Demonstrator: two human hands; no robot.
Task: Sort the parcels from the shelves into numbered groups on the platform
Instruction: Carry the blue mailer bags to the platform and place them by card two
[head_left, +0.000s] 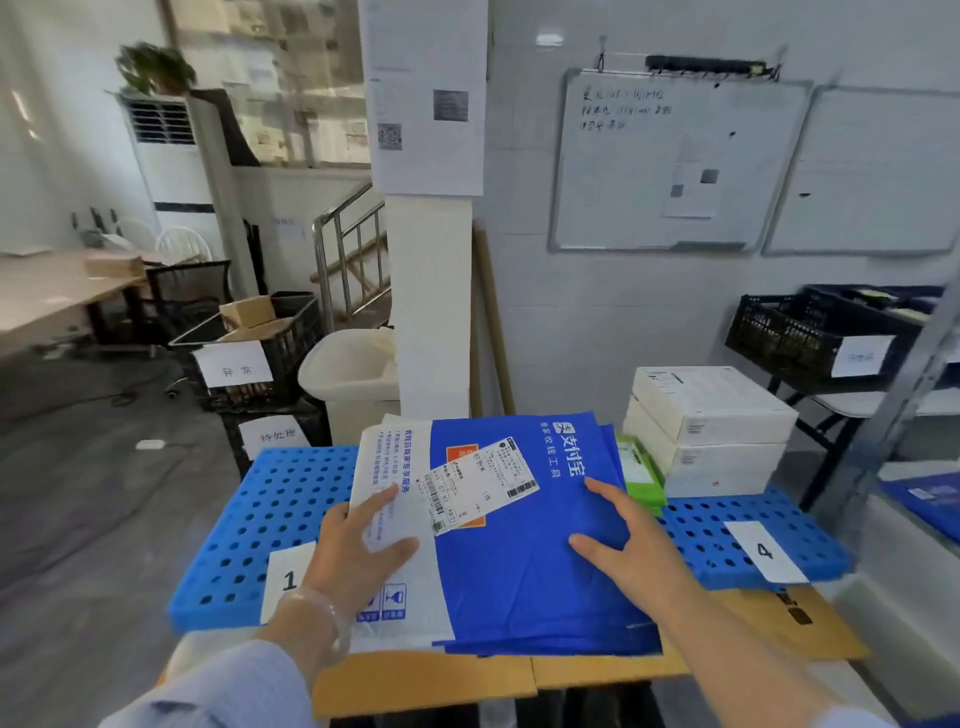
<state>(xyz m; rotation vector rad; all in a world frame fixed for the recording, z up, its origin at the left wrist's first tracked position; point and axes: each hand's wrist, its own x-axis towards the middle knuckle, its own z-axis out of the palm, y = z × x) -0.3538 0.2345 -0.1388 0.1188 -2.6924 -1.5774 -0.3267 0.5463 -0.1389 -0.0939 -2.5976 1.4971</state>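
A flat blue and white mailer parcel (519, 561) with a shipping label lies on top of a stack of like parcels in the middle of the blue perforated platform (270, 509). My left hand (363, 551) rests flat on its white left part, fingers apart. My right hand (628, 545) lies flat on its blue right part, fingers spread. Paper tags marked 1 (288, 579) and 4 (763, 551) sit at the platform's left and right. Two white boxes (711, 431) are stacked at the back right, beside a green box (641, 470).
Brown cardboard (467, 680) sticks out under the platform's near edge. Black crates (260, 353) with paper signs and a white bin (353, 374) stand at the back left. Another black crate (815, 327) sits on a shelf at the right. A white pillar (431, 301) rises behind the platform.
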